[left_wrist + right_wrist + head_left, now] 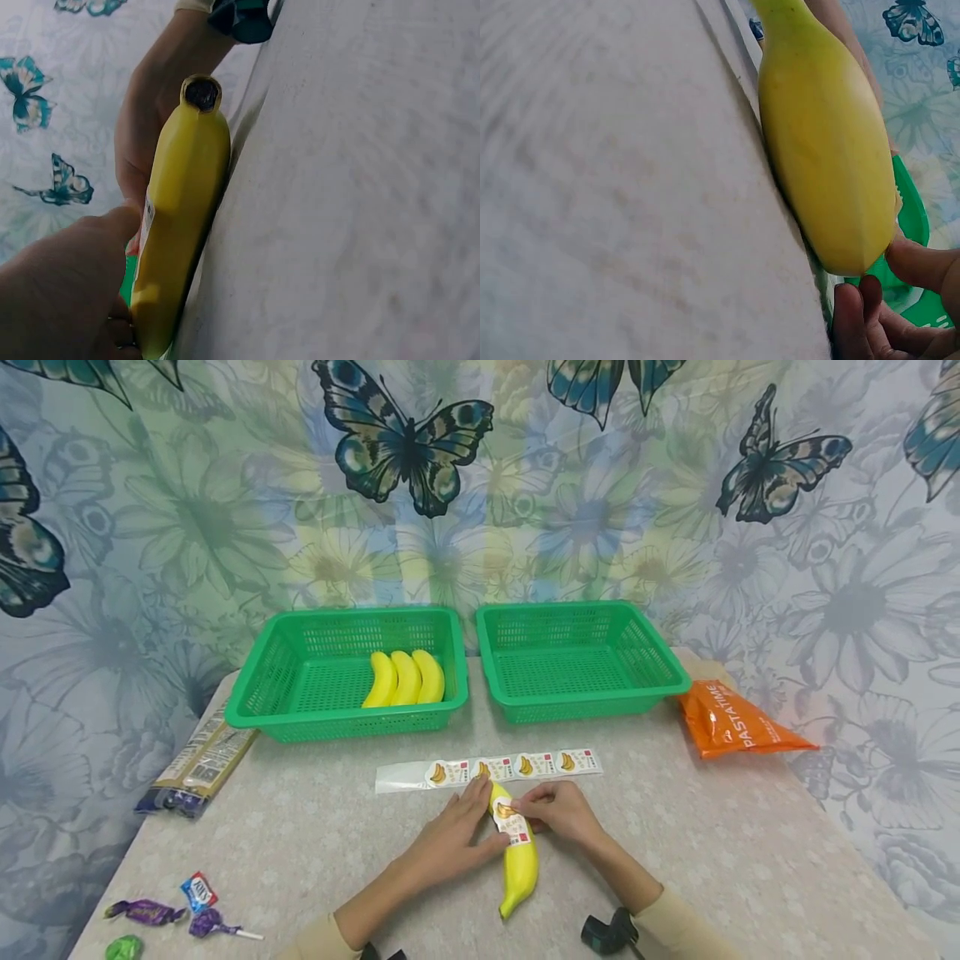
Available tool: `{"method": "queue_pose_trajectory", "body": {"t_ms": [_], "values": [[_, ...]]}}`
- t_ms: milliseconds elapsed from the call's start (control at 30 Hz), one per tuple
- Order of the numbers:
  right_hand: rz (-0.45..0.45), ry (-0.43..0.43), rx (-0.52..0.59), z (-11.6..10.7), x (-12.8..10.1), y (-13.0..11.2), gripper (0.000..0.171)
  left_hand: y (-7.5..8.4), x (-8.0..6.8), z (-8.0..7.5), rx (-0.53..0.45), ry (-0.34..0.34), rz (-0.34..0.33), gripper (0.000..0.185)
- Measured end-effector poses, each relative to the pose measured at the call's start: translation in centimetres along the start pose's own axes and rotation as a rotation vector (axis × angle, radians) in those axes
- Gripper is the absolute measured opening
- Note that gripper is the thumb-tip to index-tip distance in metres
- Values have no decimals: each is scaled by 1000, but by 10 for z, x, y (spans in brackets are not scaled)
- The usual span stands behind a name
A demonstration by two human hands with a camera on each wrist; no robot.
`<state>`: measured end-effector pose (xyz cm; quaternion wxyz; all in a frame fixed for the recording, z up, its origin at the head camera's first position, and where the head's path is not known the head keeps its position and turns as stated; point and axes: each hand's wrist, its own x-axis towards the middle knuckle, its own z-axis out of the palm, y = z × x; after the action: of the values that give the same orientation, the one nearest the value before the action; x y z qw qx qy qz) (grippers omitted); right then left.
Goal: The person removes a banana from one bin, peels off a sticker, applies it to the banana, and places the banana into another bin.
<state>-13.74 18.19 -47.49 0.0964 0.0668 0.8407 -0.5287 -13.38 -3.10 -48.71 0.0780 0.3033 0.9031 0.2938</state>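
A banana (519,860) lies on the table (750,860), near its front edge, just in front of a strip of stickers (491,769). The left hand (453,839) rests against the banana's left side with fingers straight and together, steadying it. The right hand (558,810) presses a sticker (512,822) onto the banana's upper half, thumb and fingertips pinched on it. Behind stand two green baskets; the left basket (300,693) holds three bananas (405,678). An orange packet (731,720) lies at the right.

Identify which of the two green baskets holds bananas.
The left basket, holding three bananas; the right basket holds none.
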Motion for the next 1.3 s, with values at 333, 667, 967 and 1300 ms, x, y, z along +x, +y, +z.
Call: {"method": "queue_pose_trajectory", "body": {"t_ms": [333,667,967,1300], "values": [[5,-34,-64,-1,1,-1,30,-4,12,-3,59,-17,52,96],[-31,-71,-33,-1,1,-1,33,-6,25,-10,13,-17,0,100],[-3,-64,-51,0,-3,-4,34,-6,30,-8,73,107,24,79],[8,-67,-140,-4,-10,-11,38,-8,30,-8,26,103,34,75]]}}
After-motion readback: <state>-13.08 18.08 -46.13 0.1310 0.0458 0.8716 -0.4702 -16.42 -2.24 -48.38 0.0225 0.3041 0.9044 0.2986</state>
